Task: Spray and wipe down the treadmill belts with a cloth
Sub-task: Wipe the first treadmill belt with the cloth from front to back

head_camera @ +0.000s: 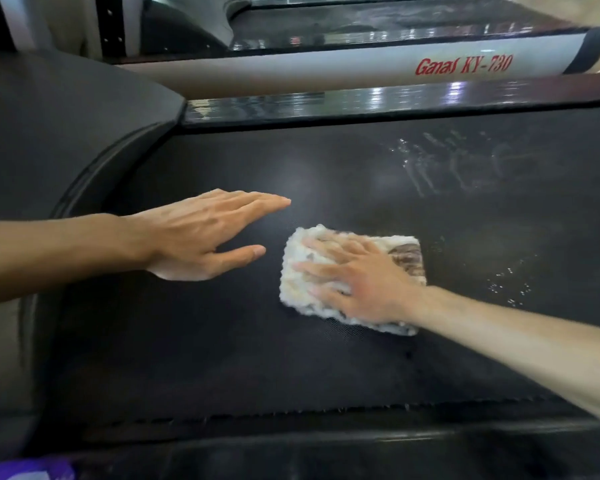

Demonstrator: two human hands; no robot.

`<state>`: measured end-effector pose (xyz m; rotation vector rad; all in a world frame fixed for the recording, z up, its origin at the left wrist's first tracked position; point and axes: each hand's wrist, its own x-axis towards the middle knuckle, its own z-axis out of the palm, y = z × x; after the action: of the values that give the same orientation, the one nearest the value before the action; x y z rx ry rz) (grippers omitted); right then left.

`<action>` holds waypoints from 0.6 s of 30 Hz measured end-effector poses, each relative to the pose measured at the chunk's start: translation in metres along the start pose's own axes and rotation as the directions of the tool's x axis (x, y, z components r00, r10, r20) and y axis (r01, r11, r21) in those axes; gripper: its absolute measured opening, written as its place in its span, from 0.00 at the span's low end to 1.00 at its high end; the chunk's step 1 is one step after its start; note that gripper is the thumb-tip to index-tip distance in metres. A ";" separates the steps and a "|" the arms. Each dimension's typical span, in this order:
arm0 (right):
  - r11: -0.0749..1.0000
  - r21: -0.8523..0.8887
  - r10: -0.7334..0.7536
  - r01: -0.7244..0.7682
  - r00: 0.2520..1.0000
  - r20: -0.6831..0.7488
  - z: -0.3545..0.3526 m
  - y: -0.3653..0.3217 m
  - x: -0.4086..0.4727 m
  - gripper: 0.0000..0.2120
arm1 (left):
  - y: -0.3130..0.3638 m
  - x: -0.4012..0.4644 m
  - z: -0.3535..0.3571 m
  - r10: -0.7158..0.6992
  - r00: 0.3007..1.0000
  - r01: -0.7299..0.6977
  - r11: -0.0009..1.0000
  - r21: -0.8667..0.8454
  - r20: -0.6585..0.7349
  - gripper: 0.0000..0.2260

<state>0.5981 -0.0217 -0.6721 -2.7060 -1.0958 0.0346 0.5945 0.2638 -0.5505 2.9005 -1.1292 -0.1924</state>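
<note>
The black textured treadmill belt [326, 368] fills most of the head view. A fluffy cream cloth [298, 268], folded into a pad, lies on the belt near the middle. My right hand [354, 282] presses flat on top of the cloth, fingers spread and pointing left. My left hand [201, 233] hovers flat just left of the cloth, fingers straight and together, holding nothing. Wet streaks [465, 164] and small droplets [510, 289] shine on the belt to the right of the cloth.
The dark motor cover [66, 133] curves along the left. A glossy side rail [361, 105] runs behind the belt. Beyond it lies a neighbouring treadmill with a white rail [326, 71] lettered in red. A purple object [25, 471] shows at the bottom left corner.
</note>
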 end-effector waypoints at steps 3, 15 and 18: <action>0.982 0.024 -0.191 0.190 0.981 0.047 0.005 -0.026 -0.029 0.22 | 0.012 0.022 0.001 0.007 0.998 -0.009 0.999 0.039 0.060 0.34; 0.974 -0.018 -0.223 0.225 0.972 0.076 -0.002 -0.011 -0.075 0.21 | 0.043 0.097 0.022 -0.059 0.988 0.056 0.998 -0.024 -0.141 0.30; 0.986 0.018 -0.169 0.168 0.983 0.072 -0.011 0.019 -0.089 0.21 | 0.056 0.103 0.041 -0.270 0.928 0.198 0.941 -0.274 -0.258 0.28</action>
<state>0.5474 -0.0985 -0.6707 -2.6106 -1.3376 0.1129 0.6270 0.1534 -0.5989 2.7177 -0.6574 0.0889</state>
